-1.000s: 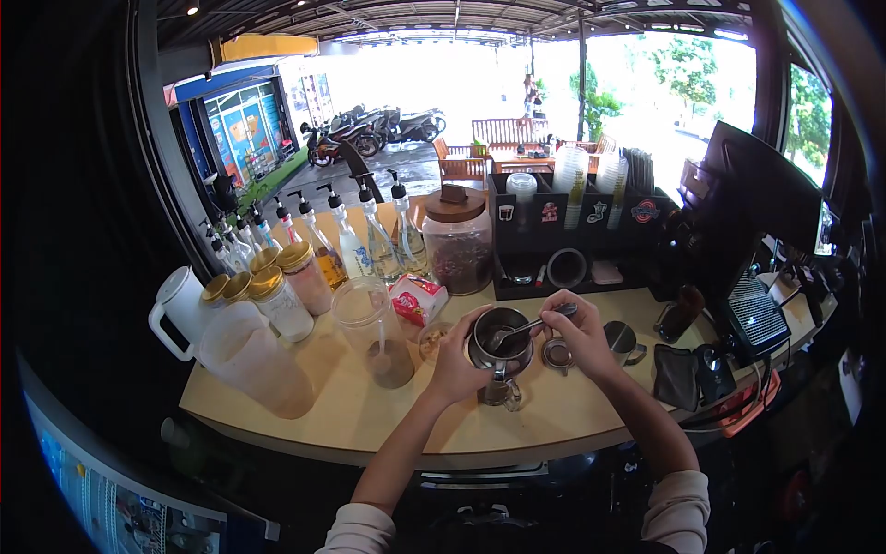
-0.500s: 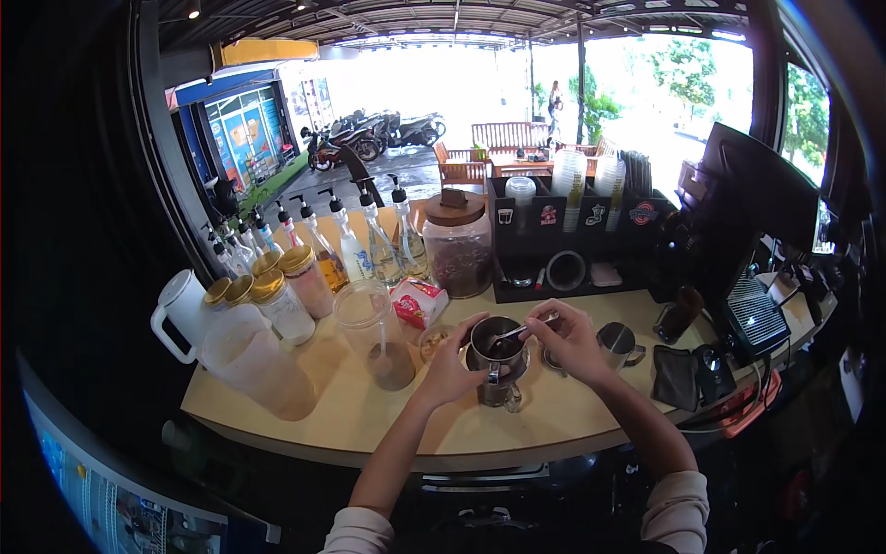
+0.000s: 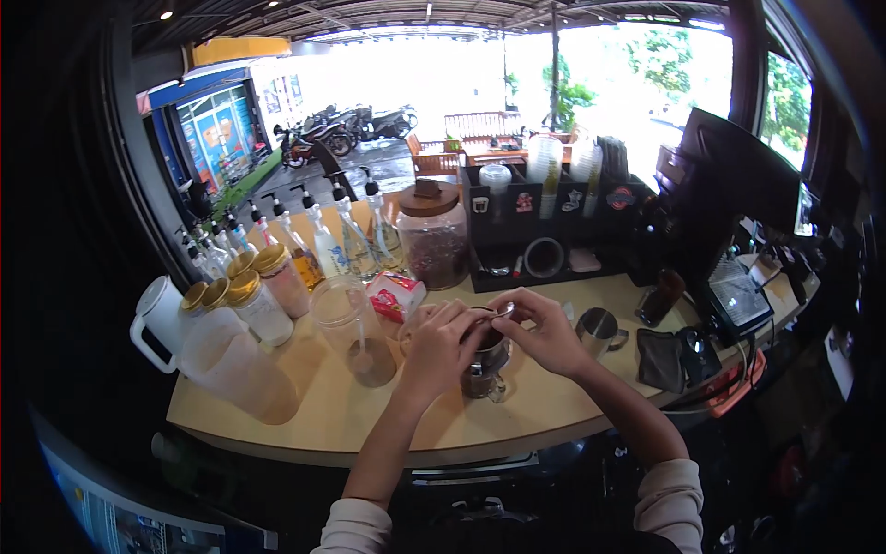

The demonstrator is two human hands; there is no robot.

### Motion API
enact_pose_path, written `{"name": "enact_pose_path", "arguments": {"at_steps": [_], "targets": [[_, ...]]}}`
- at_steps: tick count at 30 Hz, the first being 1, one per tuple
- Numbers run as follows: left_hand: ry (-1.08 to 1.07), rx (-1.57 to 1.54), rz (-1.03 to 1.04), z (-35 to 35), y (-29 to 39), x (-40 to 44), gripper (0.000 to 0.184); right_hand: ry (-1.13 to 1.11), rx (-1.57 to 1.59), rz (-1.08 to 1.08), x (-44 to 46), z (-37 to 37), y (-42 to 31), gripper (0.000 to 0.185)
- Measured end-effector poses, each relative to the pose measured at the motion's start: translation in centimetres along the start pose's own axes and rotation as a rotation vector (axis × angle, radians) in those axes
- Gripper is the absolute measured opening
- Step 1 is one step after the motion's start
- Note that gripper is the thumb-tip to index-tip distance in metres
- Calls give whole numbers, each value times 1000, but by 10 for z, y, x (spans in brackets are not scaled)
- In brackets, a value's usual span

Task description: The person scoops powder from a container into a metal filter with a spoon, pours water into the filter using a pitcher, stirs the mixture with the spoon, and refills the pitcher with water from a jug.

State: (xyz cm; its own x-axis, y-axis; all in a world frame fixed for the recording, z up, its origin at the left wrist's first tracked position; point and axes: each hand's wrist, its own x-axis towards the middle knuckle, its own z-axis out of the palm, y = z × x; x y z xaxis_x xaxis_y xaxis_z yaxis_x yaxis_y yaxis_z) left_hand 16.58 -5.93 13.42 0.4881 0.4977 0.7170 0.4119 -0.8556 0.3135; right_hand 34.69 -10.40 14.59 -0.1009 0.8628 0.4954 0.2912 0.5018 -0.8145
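Note:
Above a metal drip-filter cup [image 3: 493, 356], my right hand [image 3: 543, 334] pinches a metal spoon [image 3: 504, 312], mostly hidden by fingers. My left hand [image 3: 441, 343] is closed, with its bent fingers meeting near the spoon over the cup's left side; what they grip is hidden. The filter cup sits on a clear glass mug [image 3: 480, 384] on the wooden counter. Left of my left hand stands a clear plastic jar [image 3: 346, 319] with brown powder and a scoop. A steel pitcher [image 3: 598, 331] is to the right of my right hand.
A red-and-white packet [image 3: 397, 294] and a large lidded jar [image 3: 434, 240] stand behind. Pump bottles [image 3: 346, 231], gold-lidded jars [image 3: 263, 309] and a frosted pitcher [image 3: 235, 365] fill the left. A black cup organiser [image 3: 563, 245] is at the back; a dark cloth [image 3: 661, 360] lies right.
The left hand has left the filter cup's side and risen over its top. The spoon has come up out of the cup in the right hand. The camera view has shifted slightly.

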Motion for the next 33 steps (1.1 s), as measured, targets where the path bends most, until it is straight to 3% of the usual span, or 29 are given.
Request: {"name": "enact_pose_path", "arguments": {"at_steps": [1,4,6,7,8,10,14,16,17,19,23,29,33], "targets": [[33,8,10,2,3,3,13,17,-5,-18,-4,-6,-5,18],[86,-2,24,7,5,6,13,66,-73,-37,-20,-35,3,24],[115,-10,39,12,5,7,12,214,-304,59,-35,-58,12,27],[115,21,30,13,4,8,11,251,-350,234,-44,-71,17,26],[118,54,20,15,4,9,11,264,-356,242,-54,-83,33,26],[136,21,34,18,3,11,10,392,-686,40,-75,-104,79,23],[151,46,12,16,-1,13,10,424,-814,171,-109,-125,120,23],[168,63,11,10,-1,14,10,505,-504,205,-116,-128,132,19],[180,59,11,8,-1,15,10,502,-500,203,-120,-131,144,19],[192,32,-16,8,-5,14,10,531,-246,396,-128,-135,165,17],[251,-12,-53,5,-9,11,9,535,123,266,-128,-124,169,20],[309,-46,-97,-7,-6,8,7,509,178,179,-88,-117,146,18],[360,-114,-131,-9,-4,7,8,391,120,105,-44,-100,84,18]]}}
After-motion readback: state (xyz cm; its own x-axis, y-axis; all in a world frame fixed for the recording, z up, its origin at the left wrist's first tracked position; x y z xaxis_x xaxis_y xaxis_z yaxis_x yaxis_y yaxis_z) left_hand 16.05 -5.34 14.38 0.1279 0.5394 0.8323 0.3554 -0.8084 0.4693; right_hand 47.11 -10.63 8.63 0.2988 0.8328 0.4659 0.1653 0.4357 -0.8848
